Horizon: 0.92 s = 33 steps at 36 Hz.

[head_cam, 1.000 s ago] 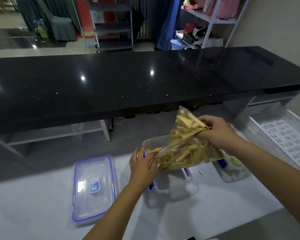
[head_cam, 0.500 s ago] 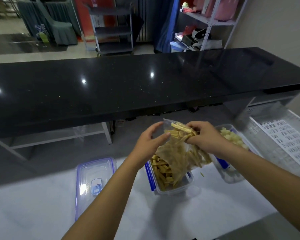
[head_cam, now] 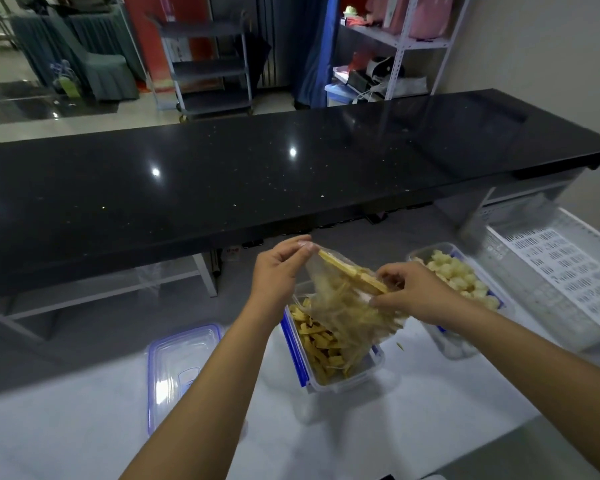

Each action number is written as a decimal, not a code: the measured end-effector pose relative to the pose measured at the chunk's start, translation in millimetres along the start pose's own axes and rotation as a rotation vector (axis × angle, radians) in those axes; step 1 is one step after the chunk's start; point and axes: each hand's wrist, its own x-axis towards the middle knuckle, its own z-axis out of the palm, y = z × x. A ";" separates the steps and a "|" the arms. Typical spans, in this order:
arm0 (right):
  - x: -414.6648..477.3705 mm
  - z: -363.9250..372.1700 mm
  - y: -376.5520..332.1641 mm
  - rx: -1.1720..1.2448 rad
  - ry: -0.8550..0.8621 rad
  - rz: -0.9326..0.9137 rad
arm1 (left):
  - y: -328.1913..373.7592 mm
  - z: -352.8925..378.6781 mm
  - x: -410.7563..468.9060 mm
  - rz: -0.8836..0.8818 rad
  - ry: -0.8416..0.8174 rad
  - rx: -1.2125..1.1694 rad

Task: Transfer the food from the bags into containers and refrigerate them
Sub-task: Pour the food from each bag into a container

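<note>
The left hand [head_cam: 279, 271] and right hand [head_cam: 420, 294] each pinch an upper corner of the limp clear bag [head_cam: 340, 306]. It hangs mouth-down directly over the rigid rectangular container [head_cam: 347, 379] (blue clips, long side running away), where thin yellow strips [head_cam: 321, 348] pile up.

The bag [head_cam: 340, 308] was thin, clear, crinkled plastic; the container [head_cam: 374, 362] and lid [head_cam: 178, 362] were clear glossy plastic with blue trim. The worktop [head_cam: 395, 431] looked smooth, pale and matt, the black ledge [head_cam: 257, 174] polished, speckled and glossy.
</note>
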 end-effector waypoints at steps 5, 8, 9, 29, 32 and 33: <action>-9.4 -2.7 23.4 0.120 0.016 0.035 | 3.8 -10.5 -2.1 -0.025 0.048 -0.042; -16.3 -6.1 25.6 0.247 0.067 0.024 | 8.2 -13.3 -4.1 -0.048 0.042 -0.071; -17.9 -8.1 24.8 0.277 0.080 0.013 | 9.7 -13.8 -4.3 -0.055 0.043 -0.081; -28.1 -33.2 -37.6 0.403 0.258 -0.206 | 50.1 -30.2 5.9 0.168 0.007 -0.152; -26.3 -35.1 -41.1 0.412 0.294 -0.207 | 50.8 -32.9 5.9 0.182 -0.010 -0.171; -26.1 -36.2 -41.7 0.395 0.299 -0.213 | 50.8 -33.4 6.0 0.184 -0.013 -0.170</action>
